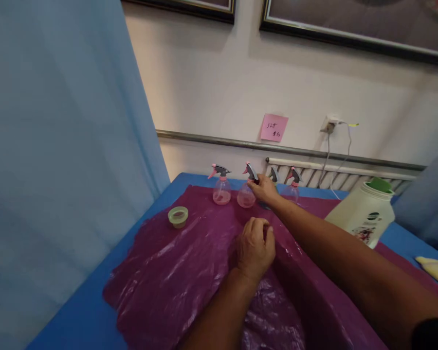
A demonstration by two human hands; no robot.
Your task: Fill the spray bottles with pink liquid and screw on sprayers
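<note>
1 head camera, aimed forward and down

The 1 camera sat on the person's head, looking down over the table [76, 311] and ahead to the wall [211, 87]. The forearms reached in close by, from the bottom and right edges; the left hand [255, 248] showed nearer the lens than the right hand [264, 188]. The bottles [246, 198] stood farther off, mid-view. A curtain [58, 146] filled the left side; the top edge cropped 2 pictures [350, 39].
</note>
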